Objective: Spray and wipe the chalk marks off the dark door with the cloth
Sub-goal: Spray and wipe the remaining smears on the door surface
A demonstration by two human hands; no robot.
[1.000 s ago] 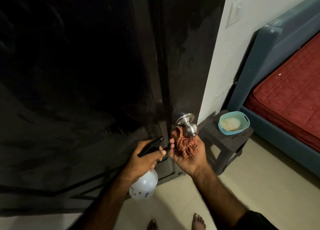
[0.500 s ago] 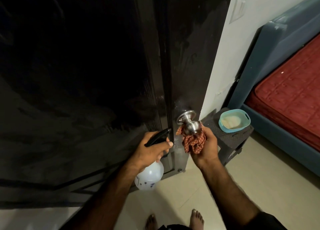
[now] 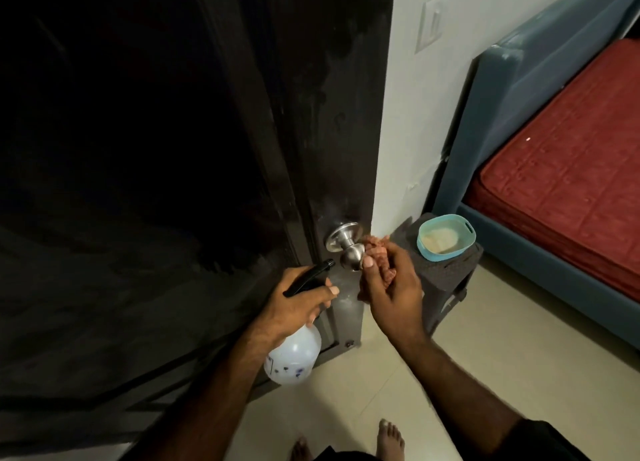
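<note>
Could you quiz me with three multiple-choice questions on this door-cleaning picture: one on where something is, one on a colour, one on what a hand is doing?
1. Where does the teal tub stand?
A. on the dark stool by the wall
B. on the red mattress
C. on the floor by the feet

2. What colour is the spray bottle trigger head?
A. white
B. black
C. red

3. What is the right hand doing?
A. hanging free
B. pressing the wall switch
C. holding the reddish cloth by the door knob

Answers: 1 A, the tub sits on the stool top. 2 B, the left hand wraps a black trigger. 3 C, cloth bunches between its fingers beside the knob.
</note>
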